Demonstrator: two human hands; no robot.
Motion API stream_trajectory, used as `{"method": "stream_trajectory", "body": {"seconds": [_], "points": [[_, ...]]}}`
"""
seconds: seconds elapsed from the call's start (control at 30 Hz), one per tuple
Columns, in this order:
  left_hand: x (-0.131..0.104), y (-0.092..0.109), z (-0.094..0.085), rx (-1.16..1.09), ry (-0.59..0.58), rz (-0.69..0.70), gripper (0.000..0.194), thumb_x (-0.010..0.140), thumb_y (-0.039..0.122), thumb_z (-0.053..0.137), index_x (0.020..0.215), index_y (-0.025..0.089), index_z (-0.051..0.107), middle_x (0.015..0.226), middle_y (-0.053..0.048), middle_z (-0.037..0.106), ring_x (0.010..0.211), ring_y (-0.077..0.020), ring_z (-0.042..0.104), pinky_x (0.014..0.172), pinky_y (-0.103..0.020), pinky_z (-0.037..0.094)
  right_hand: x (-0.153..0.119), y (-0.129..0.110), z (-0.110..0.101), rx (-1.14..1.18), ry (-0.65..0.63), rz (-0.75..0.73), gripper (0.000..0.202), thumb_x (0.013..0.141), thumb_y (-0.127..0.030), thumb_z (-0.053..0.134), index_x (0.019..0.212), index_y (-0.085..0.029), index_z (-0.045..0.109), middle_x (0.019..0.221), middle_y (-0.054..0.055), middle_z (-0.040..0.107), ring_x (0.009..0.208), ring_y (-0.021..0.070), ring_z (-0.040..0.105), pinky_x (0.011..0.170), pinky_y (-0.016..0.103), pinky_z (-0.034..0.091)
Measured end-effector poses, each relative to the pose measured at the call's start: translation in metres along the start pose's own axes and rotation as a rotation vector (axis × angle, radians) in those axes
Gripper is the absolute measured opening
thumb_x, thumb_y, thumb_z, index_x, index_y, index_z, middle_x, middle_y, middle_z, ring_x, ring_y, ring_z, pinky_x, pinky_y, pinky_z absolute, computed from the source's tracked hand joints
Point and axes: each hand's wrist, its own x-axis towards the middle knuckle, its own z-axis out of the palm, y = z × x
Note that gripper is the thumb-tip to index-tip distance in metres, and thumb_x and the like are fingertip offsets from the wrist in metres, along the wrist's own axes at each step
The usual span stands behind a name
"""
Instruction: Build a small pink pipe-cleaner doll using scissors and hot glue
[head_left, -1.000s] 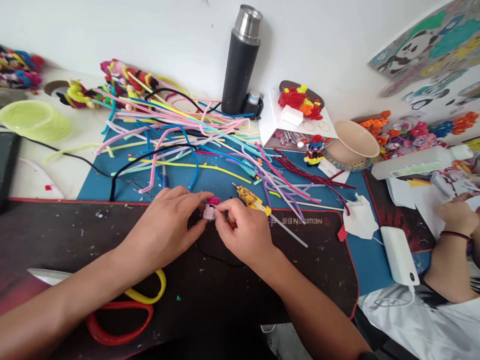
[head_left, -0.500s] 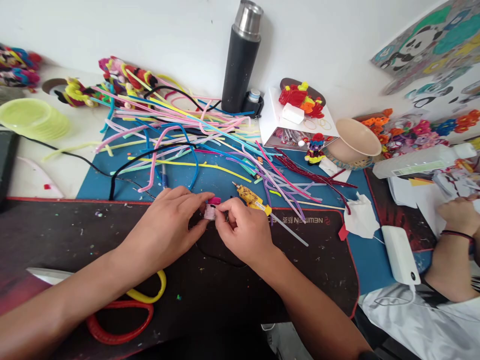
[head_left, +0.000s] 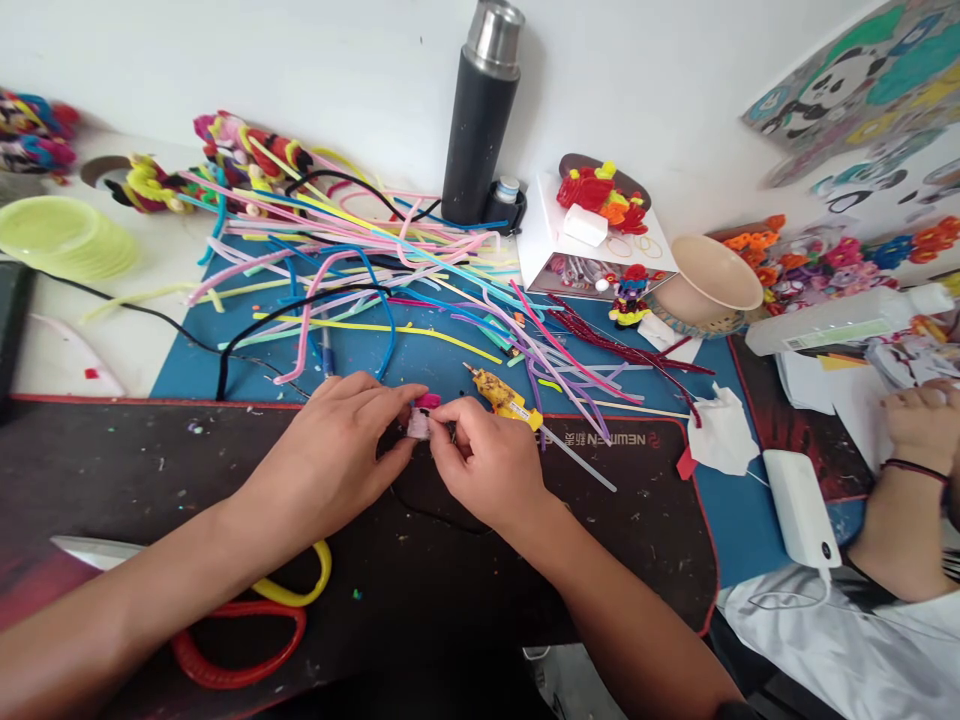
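Between my two hands is a small fuzzy piece in pale pink, magenta and black [head_left: 419, 424], perhaps a pipe-cleaner figure; much of it is hidden by fingers. My left hand [head_left: 337, 445] closes its fingers and thumb around the left side of it. From the right, my right hand [head_left: 487, 455] pinches it between thumb and forefinger. Just behind my right hand lies a yellow hot glue gun [head_left: 502, 393], a clear glue stick [head_left: 581, 460] sticking out of its back. Under my left forearm rest scissors [head_left: 240, 645] with red and yellow handles.
Many coloured pipe cleaners [head_left: 352, 240] are heaped behind my hands. A black thermos [head_left: 480, 130], a white box [head_left: 540, 235] and a beige bowl [head_left: 709, 280] stand along the wall. At right are a power bank [head_left: 799, 510] and another person's arm [head_left: 904, 510].
My hands and the small piece stay nearly where they were. At the right edge, the other person's hand has shifted slightly.
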Motion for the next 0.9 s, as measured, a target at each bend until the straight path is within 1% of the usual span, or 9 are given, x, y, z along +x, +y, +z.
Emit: {"method": "stream_trajectory", "body": {"seconds": [0.37,0.5,0.67,0.8,0.9], "points": [[-0.0012,-0.0009,0.0005,0.009,-0.01,-0.011,0.04,0.104,0.027,0.057,0.14,0.016,0.07,0.106,-0.014,0.081,0.098,-0.0341,0.07,0.091,-0.05,0.055,-0.0006,0.0003,-0.0019,0.012,-0.033,0.006,0.021,0.111,-0.029,0.059,0.1,-0.022,0.076,0.064,-0.003,0.07,0.051,0.0118,0.06,0.059,0.026,0.04],[-0.0011,0.0005,0.0007,0.015,-0.012,-0.014,0.039,0.104,0.027,0.057,0.139,0.017,0.071,0.106,-0.013,0.081,0.099,-0.0347,0.07,0.091,-0.05,0.055,-0.0002,0.0004,-0.0023,0.004,-0.038,0.018,0.023,0.112,-0.03,0.057,0.099,-0.022,0.075,0.065,-0.003,0.071,0.051,0.012,0.061,0.059,0.026,0.04],[-0.0018,0.0012,0.0007,0.045,-0.008,0.008,0.039,0.104,0.026,0.055,0.139,0.015,0.07,0.107,-0.015,0.082,0.1,-0.0364,0.071,0.091,-0.052,0.055,0.0,0.0004,-0.0026,0.032,-0.019,0.013,0.02,0.11,-0.027,0.061,0.099,-0.021,0.075,0.063,-0.004,0.068,0.051,0.0116,0.06,0.058,0.027,0.039],[-0.0021,0.0025,-0.0006,0.075,0.004,0.033,0.039,0.105,0.024,0.055,0.139,0.013,0.07,0.108,-0.016,0.083,0.1,-0.0371,0.071,0.089,-0.053,0.055,-0.0011,0.0003,-0.0029,0.016,-0.039,0.033,0.021,0.111,-0.03,0.059,0.1,-0.022,0.075,0.063,-0.004,0.069,0.051,0.012,0.06,0.058,0.026,0.039],[-0.0018,0.0041,-0.0019,0.092,0.004,0.035,0.039,0.104,0.024,0.056,0.139,0.015,0.07,0.107,-0.015,0.083,0.1,-0.0369,0.072,0.089,-0.051,0.054,-0.0017,0.0004,-0.0027,0.001,-0.056,0.044,0.021,0.111,-0.031,0.059,0.101,-0.023,0.075,0.064,-0.004,0.069,0.052,0.0123,0.061,0.058,0.026,0.04]]}}
